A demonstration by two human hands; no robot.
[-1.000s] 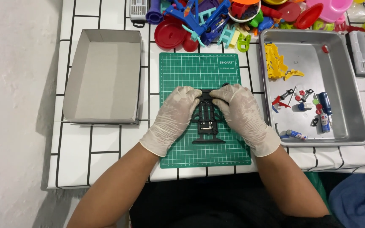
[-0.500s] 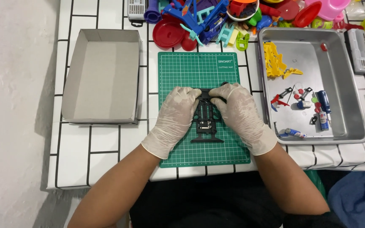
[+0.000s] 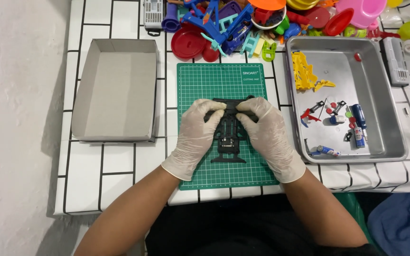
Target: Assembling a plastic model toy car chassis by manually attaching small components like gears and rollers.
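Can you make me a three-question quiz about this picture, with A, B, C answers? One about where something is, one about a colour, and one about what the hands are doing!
1. Where is the grey cardboard box?
A. Left of the green mat
B. Inside the metal tray
C. On top of the toy pile

2. What colour is the mat under the hands?
A. Red
B. Green
C. Yellow

3. What are the left hand and right hand doing?
A. Resting flat on the tiles, apart
B. Reaching into the box
C. Both gripping the black toy part

Answers:
1. A, the box sits on the tiled table beside the mat's left edge.
2. B, the gridded mat is plainly green.
3. C, both gloved hands close on the top of the black part over the mat.
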